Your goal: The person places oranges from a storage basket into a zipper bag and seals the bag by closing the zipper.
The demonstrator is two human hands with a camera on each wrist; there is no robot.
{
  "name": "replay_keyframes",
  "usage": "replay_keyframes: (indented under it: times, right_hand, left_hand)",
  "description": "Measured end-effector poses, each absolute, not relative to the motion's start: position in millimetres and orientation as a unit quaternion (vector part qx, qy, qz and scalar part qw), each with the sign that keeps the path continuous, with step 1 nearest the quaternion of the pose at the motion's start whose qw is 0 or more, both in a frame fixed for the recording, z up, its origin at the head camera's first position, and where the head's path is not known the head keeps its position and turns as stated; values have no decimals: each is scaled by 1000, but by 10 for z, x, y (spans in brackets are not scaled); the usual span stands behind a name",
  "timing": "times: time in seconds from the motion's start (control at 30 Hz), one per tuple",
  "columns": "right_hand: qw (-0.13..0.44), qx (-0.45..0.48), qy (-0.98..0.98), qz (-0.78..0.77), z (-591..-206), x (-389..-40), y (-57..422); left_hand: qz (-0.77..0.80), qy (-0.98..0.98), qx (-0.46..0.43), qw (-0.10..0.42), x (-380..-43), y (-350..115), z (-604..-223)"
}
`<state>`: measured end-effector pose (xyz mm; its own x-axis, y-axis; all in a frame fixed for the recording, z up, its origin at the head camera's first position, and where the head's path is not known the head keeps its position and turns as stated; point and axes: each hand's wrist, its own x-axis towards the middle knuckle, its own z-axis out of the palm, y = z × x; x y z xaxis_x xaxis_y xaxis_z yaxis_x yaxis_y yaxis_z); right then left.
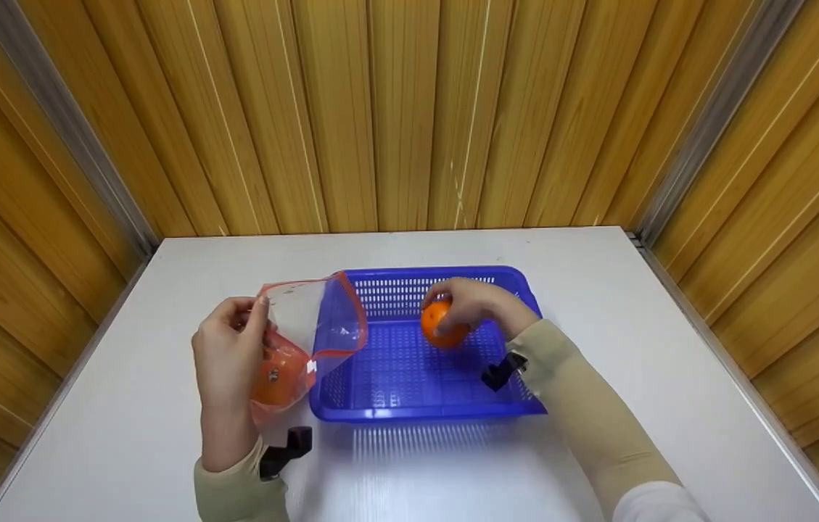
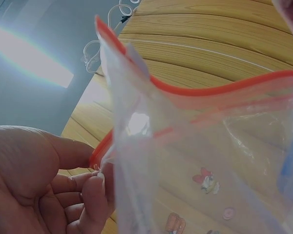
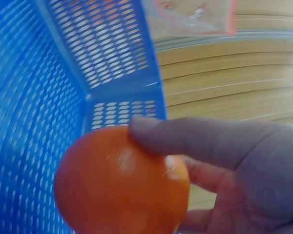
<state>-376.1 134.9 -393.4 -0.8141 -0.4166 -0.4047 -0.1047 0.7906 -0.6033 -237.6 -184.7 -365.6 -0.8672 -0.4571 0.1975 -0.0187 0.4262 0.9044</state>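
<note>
My right hand (image 1: 473,301) grips an orange (image 1: 438,326) over the blue basket, fingers and thumb curled around it. Filling the lower middle of the right wrist view is the same orange (image 3: 122,180), with the thumb across its top. On the left, my left hand (image 1: 229,348) pinches the red-edged rim of a clear zip bag (image 1: 300,308). The bag's mouth gapes toward the basket. Orange fruit (image 1: 278,377) sits in the bottom of the bag. Small printed pictures show on the bag (image 2: 185,146) in the left wrist view.
A blue plastic basket (image 1: 427,415) with slotted walls stands on the white table (image 1: 453,478), and the bag overlaps its left side. Wood-patterned panels (image 1: 409,116) enclose the back and both sides. Black camera mounts sit on both wrists.
</note>
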Motion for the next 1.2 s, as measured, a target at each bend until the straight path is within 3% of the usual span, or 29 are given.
replay_keyframes:
  times: [0.5, 0.7, 1.2]
  right_hand:
    - [253, -170, 830, -468, -3704, -3549, 1155]
    - [242, -191, 778, -548, -3669, -3387, 953]
    - [207, -204, 749, -596, -3765, -3195, 470]
  left_hand:
    - [-522, -815, 155, 196, -2386, -1848, -3646]
    - [-514, -818, 144, 215, -2383, -1839, -3642]
    - [-513, -820, 147, 210, -2384, -1824, -3648]
